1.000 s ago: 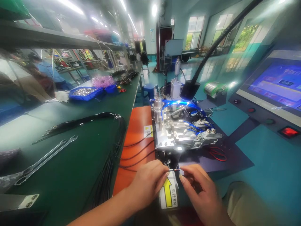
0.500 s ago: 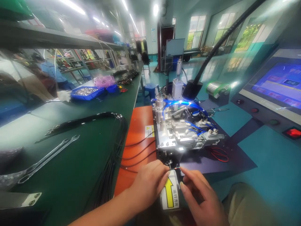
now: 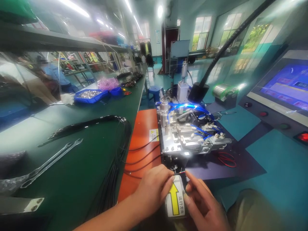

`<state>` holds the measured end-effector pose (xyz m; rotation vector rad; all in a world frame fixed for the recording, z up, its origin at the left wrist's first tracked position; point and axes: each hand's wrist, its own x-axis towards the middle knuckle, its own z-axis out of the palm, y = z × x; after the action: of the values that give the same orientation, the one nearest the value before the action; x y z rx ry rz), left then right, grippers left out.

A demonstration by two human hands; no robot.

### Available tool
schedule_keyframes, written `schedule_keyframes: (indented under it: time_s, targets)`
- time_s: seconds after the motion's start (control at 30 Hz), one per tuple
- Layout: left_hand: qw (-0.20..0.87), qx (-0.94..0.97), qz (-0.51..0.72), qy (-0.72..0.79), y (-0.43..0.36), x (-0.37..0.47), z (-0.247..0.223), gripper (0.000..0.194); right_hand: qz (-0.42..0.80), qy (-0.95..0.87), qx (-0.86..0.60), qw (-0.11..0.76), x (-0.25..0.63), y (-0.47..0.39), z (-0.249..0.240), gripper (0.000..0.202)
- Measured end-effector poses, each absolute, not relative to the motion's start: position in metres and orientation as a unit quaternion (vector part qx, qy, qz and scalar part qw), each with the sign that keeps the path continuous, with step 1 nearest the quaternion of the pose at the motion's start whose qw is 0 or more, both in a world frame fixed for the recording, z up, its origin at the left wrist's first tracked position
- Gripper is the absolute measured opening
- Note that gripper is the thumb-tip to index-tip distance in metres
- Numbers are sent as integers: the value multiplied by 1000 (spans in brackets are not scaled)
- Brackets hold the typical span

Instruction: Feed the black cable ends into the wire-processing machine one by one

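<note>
My left hand (image 3: 155, 184) is closed in a pinch on the end of a thin black cable, just in front of the metal machine (image 3: 185, 134). Short coloured wires (image 3: 182, 172) stick out of that cable end to the right. Against their tips rests the index finger of my right hand (image 3: 204, 202); its thumb is held apart, lower down, beside the label with a yellow arrow (image 3: 175, 199). Several black cables run across the orange plate (image 3: 146, 123) from a black cable bundle (image 3: 112, 166) on the green table.
Two wrenches (image 3: 54, 163) lie on the green table (image 3: 79, 199) at left. Farther back are a blue tray of small metal parts (image 3: 90, 100) and a co-worker's gloved hand (image 3: 67, 98). A control screen (image 3: 287, 81) stands at right, near a wire spool (image 3: 225, 92).
The view has shifted slightly, so everything sits a little farther right and lower. Both hands keep nearly the same pose at the cable end.
</note>
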<state>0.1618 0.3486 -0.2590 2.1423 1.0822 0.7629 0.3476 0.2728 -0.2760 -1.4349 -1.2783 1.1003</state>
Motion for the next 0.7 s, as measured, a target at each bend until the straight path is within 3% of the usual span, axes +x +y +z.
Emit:
schedule_keyframes:
  time_s: [0.2,0.47,0.7]
  targets:
    - [310,807,289,411,349,161,-258,22,421,-538,-584,438,350,274,-279,49]
    - [308,815,275,407,348,162,-257,25,214,-688,-602,345,361,284,-273,45]
    - [301,818,278,404,348,161,-257,25,114,-744,-580,311,365,285,-275,48]
